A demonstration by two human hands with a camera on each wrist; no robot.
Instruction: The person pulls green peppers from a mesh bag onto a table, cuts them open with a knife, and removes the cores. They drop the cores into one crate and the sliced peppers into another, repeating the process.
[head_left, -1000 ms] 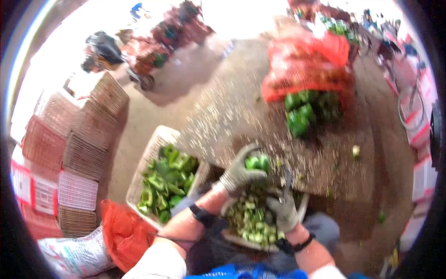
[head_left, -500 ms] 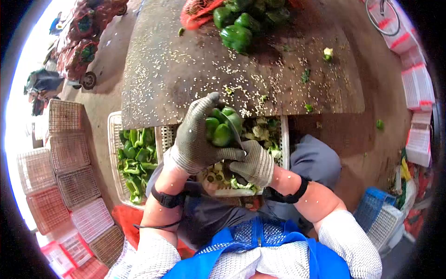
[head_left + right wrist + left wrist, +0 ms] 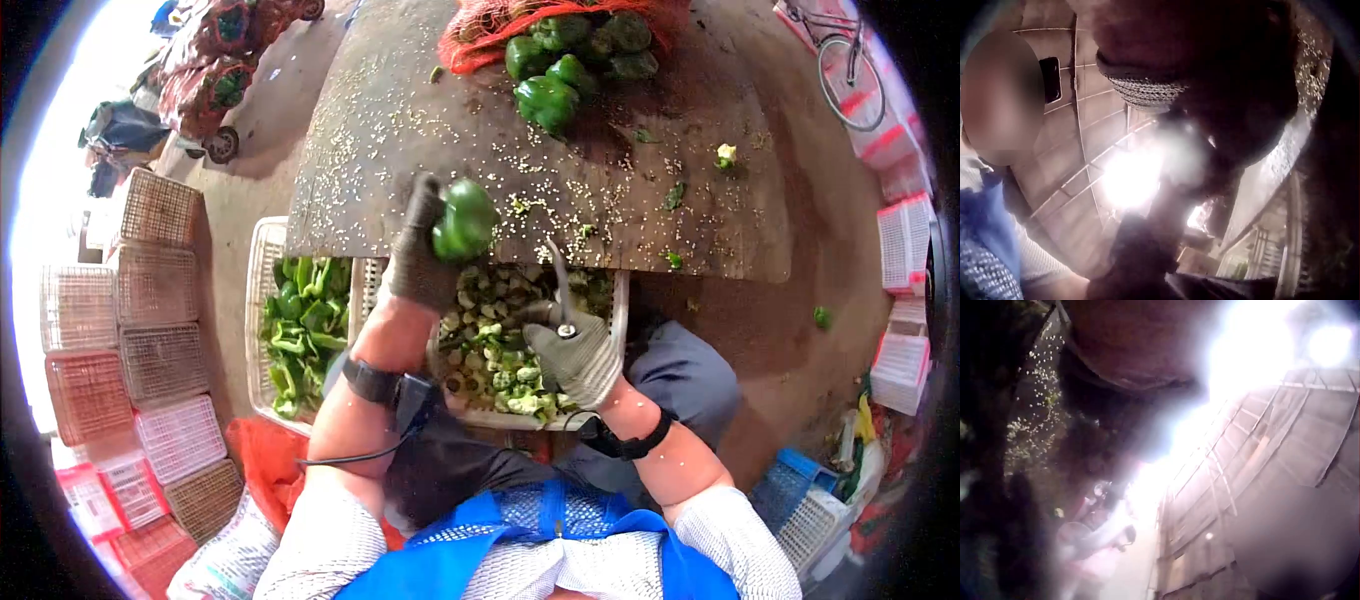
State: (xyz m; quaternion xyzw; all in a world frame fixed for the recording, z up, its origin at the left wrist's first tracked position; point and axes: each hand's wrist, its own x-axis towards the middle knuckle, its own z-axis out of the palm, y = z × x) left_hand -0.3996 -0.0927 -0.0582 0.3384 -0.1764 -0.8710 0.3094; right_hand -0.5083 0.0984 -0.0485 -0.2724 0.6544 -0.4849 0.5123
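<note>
My gloved left hand (image 3: pixel 420 250) grips a green bell pepper (image 3: pixel 466 220) over the near edge of the board, fingers behind it. Lower and to the right, my gloved right hand (image 3: pixel 580 362) holds a small knife (image 3: pixel 561 278), its narrow blade pointing up and away from me. The knife is apart from the pepper. Beneath both hands a pale crate (image 3: pixel 621 310) between the knees holds pale green pepper cores (image 3: pixel 500 372). Both wrist views are dark and glare-struck; part of a knitted glove cuff (image 3: pixel 1147 90) shows in the right one.
A wooden board (image 3: pixel 370 130) strewn with seeds spans the front. On it several whole peppers (image 3: pixel 548 102) spill from a red mesh sack (image 3: pixel 480 35). Left of the knees, another crate (image 3: pixel 256 340) holds cut pepper pieces (image 3: pixel 305 320). Stacked crates (image 3: pixel 160 360) line the far left.
Half a second ago my hands were together with the blade against the pepper. Since then the left hand has lifted the pepper away and the right hand has drawn right with the knife.
</note>
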